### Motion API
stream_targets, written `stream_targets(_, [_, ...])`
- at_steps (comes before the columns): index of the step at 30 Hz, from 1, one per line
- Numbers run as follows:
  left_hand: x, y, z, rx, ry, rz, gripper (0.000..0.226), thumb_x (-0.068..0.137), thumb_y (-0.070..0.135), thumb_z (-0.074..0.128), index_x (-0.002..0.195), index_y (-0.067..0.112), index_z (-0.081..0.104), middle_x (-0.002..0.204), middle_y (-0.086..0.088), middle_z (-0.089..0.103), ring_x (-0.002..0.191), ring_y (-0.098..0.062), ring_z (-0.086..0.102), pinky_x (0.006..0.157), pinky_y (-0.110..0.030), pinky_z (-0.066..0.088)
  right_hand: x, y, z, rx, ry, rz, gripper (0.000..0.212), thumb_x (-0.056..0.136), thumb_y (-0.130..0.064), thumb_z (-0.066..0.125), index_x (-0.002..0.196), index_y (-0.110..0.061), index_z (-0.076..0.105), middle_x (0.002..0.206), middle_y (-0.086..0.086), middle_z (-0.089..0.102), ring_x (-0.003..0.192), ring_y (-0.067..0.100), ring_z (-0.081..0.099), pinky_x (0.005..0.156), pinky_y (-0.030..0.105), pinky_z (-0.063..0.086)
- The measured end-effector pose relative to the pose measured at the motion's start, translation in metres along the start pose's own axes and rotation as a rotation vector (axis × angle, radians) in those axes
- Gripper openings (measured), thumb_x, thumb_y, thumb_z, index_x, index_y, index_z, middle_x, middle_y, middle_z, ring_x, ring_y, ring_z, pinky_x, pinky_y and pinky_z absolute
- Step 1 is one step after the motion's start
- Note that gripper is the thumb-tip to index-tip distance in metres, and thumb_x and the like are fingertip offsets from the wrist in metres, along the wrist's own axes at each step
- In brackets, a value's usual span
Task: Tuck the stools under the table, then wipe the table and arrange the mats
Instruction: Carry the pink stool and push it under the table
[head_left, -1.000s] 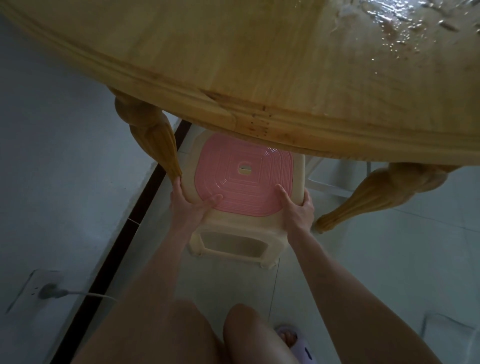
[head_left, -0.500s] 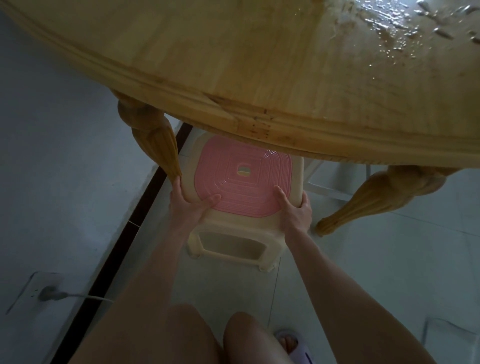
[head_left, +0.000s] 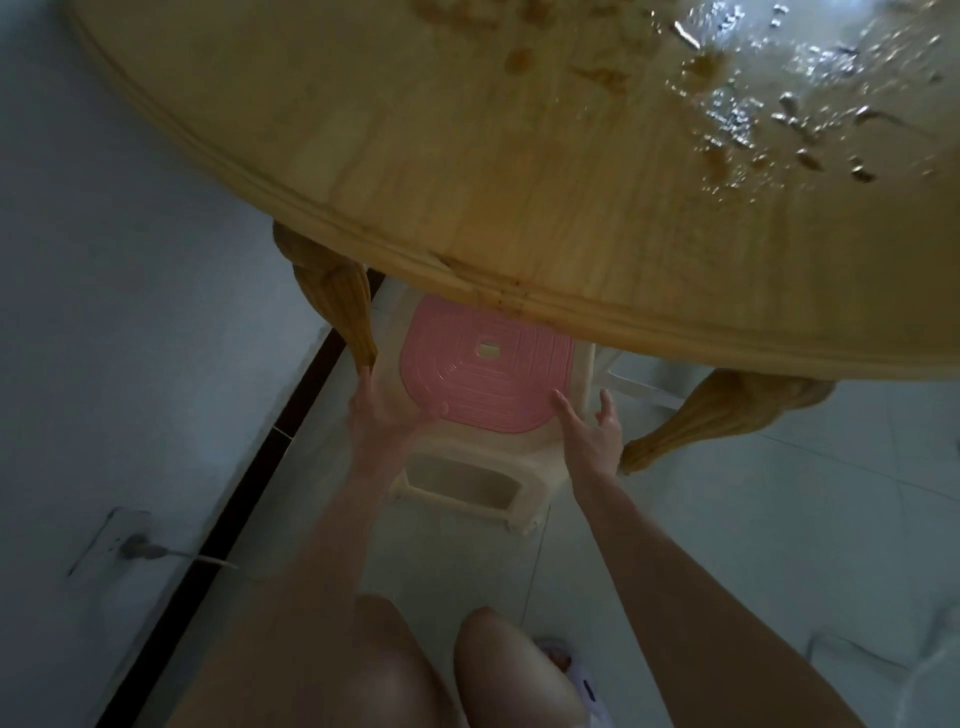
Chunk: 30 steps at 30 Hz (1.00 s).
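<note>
My left hand (head_left: 382, 415) rests on the left side of the stool (head_left: 483, 441). My thumb lies on the pink seat (head_left: 488, 379) and my fingers point straight along the edge. It is not squeezing. My right hand (head_left: 592, 436) is wide, with its fingers spread, just beside the stool's right front corner. I cannot tell if it touches. The stool stands on the floor between two table legs, one on the left (head_left: 337, 296) and one on the right (head_left: 727, 410). The back of its seat is under the table (head_left: 467, 182) and the front sticks out toward my knees. I think I am on the first job, tucking stools in. This one looks nearly done. Next I should give it a small straight push, so it does not bump a leg, or let go and look for another stool. I count one stool for sure. There is a white thing (head_left: 641, 387) behind it, but I cannot tell what it is. I count one table, two legs and one slipper (head_left: 579, 680). I see no mats and no cloth. The wet mess (head_left: 779, 104) on top needs wiping later.
</note>
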<state>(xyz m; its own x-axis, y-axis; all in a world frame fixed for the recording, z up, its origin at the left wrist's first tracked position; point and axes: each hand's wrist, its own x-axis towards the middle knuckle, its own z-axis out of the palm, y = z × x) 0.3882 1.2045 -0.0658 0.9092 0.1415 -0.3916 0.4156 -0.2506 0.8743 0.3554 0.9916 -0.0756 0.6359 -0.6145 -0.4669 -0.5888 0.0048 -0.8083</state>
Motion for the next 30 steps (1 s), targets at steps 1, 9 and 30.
stream_targets(1, [-0.011, 0.006, -0.003, -0.011, 0.007, -0.004, 0.120, 0.050, 0.058, 0.087, 0.148, 0.036, 0.021, 0.151, 0.009, 0.027, 0.138, -0.014, 0.027, 0.107, -0.040, 0.031, -0.009, -0.005, -0.006, -0.012, -0.009, 0.003, 0.087, 0.076, -0.051, 0.072, 0.148, -0.022, 0.031, 0.148, 0.009, 0.039, 0.135, 0.025, 0.038, 0.111, 0.045, 0.033])
stream_targets(9, [-0.123, 0.083, -0.018, -0.031, 0.091, -0.046, 0.096, 0.070, 0.021, 0.083, 0.148, 0.022, 0.027, 0.125, 0.018, 0.036, 0.121, -0.003, 0.035, 0.095, -0.024, 0.031, -0.099, -0.060, -0.071, -0.075, -0.148, 0.037, 0.072, 0.082, -0.040, 0.071, 0.143, -0.018, 0.041, 0.143, 0.006, 0.046, 0.130, 0.021, 0.044, 0.108, 0.039, 0.036])
stream_targets(30, [-0.274, 0.314, 0.017, -0.072, -0.126, 0.187, 0.099, 0.066, 0.048, 0.080, 0.147, 0.028, 0.026, 0.147, 0.004, 0.034, 0.134, -0.015, 0.034, 0.102, -0.035, 0.039, -0.191, -0.227, -0.264, 0.201, -0.040, -0.157, 0.059, 0.083, -0.039, 0.070, 0.135, -0.019, 0.050, 0.131, 0.005, 0.056, 0.113, 0.018, 0.056, 0.071, 0.017, 0.047])
